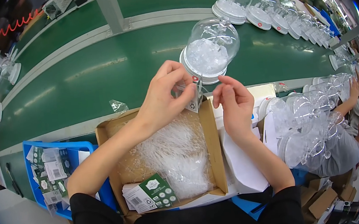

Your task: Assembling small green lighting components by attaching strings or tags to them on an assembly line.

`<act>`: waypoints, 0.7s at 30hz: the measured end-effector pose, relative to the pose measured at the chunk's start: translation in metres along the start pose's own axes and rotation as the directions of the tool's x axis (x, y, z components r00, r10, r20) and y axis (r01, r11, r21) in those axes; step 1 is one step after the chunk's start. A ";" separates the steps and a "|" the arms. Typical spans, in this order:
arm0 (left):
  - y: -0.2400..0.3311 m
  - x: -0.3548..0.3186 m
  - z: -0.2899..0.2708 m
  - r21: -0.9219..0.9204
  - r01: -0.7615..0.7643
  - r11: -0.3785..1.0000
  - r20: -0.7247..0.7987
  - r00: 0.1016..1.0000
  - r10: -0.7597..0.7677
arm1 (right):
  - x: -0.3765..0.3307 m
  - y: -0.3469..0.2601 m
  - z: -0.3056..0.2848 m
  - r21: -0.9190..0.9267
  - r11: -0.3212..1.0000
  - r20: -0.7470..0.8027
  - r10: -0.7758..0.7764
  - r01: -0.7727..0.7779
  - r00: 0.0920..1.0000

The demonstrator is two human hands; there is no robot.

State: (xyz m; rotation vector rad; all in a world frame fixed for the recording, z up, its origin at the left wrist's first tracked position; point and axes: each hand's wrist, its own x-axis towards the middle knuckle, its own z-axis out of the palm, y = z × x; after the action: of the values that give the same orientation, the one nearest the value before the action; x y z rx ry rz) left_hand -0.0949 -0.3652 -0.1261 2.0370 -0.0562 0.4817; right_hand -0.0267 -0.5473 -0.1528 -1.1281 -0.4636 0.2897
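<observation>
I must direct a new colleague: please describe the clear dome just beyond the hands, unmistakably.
On the green work surface, look just beyond the left hand and right hand. A clear dome stands there on a round white base, set nearer these hands than the row of domes behind it.

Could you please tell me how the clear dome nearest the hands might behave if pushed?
The clear dome looks smooth and glossy, so it may be slippery. Its see-through shell suggests glass or thin plastic, so it could crack if knocked. Its broad, round white base stands on the green bench, so a gentle push would probably slide rather than tip it.
</observation>
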 end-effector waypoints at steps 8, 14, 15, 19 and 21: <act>0.003 -0.002 0.005 -0.291 0.023 0.957 0.049 0.999 -0.009 | -0.008 -0.006 0.004 -0.139 0.985 0.067 0.114 -0.104 0.991; 0.000 -0.003 0.008 -0.535 0.149 0.832 0.061 0.989 -0.137 | -0.008 -0.004 0.009 -0.191 0.981 0.190 0.068 -0.031 0.980; 0.000 -0.002 0.007 -0.604 0.186 0.775 0.111 0.983 -0.149 | -0.008 -0.004 0.009 -0.192 0.981 0.191 0.067 -0.030 0.979; -0.005 0.001 0.006 -0.672 0.263 0.692 0.187 0.965 -0.185 | -0.009 -0.008 0.011 -0.149 0.988 0.222 0.072 -0.039 0.972; -0.007 0.002 0.000 -0.717 0.320 0.619 0.245 0.947 -0.206 | -0.007 -0.009 0.009 -0.129 0.990 0.202 0.082 -0.057 0.976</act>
State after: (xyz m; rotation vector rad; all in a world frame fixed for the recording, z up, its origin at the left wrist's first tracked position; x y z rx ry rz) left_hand -0.0911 -0.3614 -0.1308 1.2069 -0.0300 0.0795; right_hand -0.0375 -0.5472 -0.1426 -1.2416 -0.6334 0.4479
